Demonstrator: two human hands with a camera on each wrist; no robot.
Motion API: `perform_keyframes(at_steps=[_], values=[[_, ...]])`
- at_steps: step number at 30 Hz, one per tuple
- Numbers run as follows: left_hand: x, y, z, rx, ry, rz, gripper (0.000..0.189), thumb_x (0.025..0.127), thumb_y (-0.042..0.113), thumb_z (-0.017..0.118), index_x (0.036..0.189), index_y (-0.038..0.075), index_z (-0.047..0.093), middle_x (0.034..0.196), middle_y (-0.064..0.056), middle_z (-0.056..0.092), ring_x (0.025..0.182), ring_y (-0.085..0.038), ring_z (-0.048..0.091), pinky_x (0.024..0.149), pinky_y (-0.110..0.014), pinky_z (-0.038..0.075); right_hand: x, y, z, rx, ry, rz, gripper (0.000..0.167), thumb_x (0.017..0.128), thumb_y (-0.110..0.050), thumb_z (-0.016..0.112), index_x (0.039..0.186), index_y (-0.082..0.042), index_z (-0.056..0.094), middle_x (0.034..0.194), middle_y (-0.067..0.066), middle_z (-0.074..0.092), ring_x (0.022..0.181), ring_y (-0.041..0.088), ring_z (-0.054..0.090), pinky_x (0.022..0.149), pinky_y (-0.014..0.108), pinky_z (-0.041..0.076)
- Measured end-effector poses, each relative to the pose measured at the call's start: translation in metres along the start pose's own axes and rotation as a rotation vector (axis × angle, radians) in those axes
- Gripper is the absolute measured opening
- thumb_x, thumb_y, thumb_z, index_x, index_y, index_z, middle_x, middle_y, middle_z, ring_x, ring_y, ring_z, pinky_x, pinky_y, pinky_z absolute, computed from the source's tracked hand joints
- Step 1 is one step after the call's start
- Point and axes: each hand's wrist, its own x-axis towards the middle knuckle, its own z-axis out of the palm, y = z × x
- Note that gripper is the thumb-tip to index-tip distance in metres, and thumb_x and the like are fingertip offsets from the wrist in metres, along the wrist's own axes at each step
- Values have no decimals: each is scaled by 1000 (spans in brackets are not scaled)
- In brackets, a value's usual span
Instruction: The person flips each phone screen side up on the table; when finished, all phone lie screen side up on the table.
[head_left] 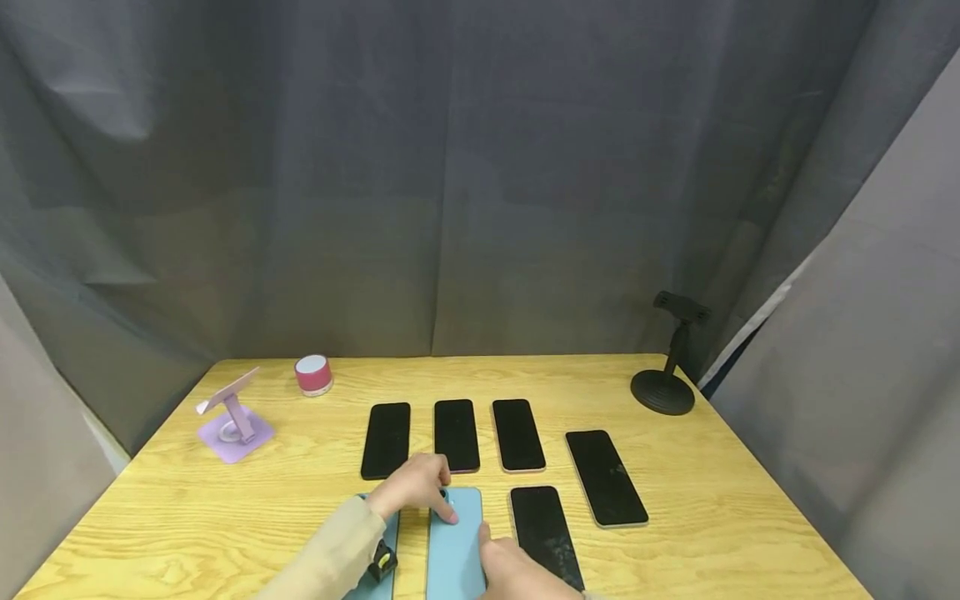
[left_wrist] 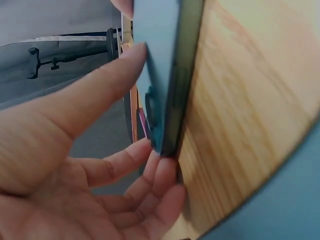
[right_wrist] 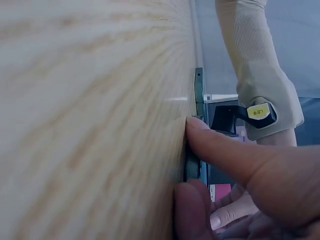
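Observation:
A light-blue phone (head_left: 459, 550) lies back up on the wooden table between both hands. My left hand (head_left: 422, 485) grips its far end; in the left wrist view the thumb (left_wrist: 112, 75) rests against the back and the other fingers bend round the end. At the phone's right side my right hand (head_left: 517, 573) holds its edge. In the right wrist view one digit (right_wrist: 220, 142) and a second fingertip (right_wrist: 191, 207) touch it, and the palm is mostly out of view. Another blue phone (head_left: 375, 587) lies under my left wrist, partly hidden by the sleeve.
Several phones lie screen up: a back row with a left one (head_left: 386, 440), a middle one (head_left: 456, 435) and a right one (head_left: 518, 435), plus two at right (head_left: 607, 478) (head_left: 545, 533). A purple stand (head_left: 236, 427), pink tape roll (head_left: 313, 377) and black stand (head_left: 663, 392) stand farther back.

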Motion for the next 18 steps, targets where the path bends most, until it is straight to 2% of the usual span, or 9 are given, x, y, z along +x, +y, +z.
perform_keyframes(at_steps=[6, 9, 11, 14, 18], values=[[1, 1, -2, -10, 6, -63, 44, 62, 20, 91, 88, 4, 60, 82, -3, 56, 72, -17, 45, 61, -29, 42, 11, 9, 7, 22, -22, -22, 107, 66, -30, 89, 142, 15, 29, 117, 24, 62, 106, 33, 63, 90, 51, 51], [1, 1, -2, -42, -3, -64, 41, 63, 18, 90, 86, 4, 60, 81, -2, 54, 70, -17, 44, 59, -27, 40, 20, 20, 12, 40, -26, -30, 110, 65, -35, 89, 144, 12, 27, 122, 23, 60, 110, 32, 61, 90, 50, 51], [1, 0, -2, -65, -7, -42, 39, 65, 16, 89, 85, 4, 59, 80, -3, 54, 68, -16, 44, 57, -26, 38, 25, 26, 15, 53, -29, -30, 112, 65, -39, 88, 145, 10, 27, 124, 21, 59, 111, 32, 60, 90, 49, 51], [0, -1, 0, -108, -19, -20, 37, 67, 15, 88, 87, 2, 60, 80, -4, 56, 64, -14, 46, 55, -24, 39, 22, 24, 12, 63, -34, -27, 111, 66, -39, 87, 144, 11, 27, 124, 23, 58, 111, 36, 60, 89, 51, 51], [-1, -4, 2, -132, -24, -30, 37, 69, 17, 87, 90, 2, 61, 83, -3, 59, 64, -13, 47, 56, -24, 40, 6, 10, 3, 70, -28, -32, 106, 68, -33, 87, 143, 14, 28, 124, 27, 57, 110, 41, 59, 87, 55, 50]])
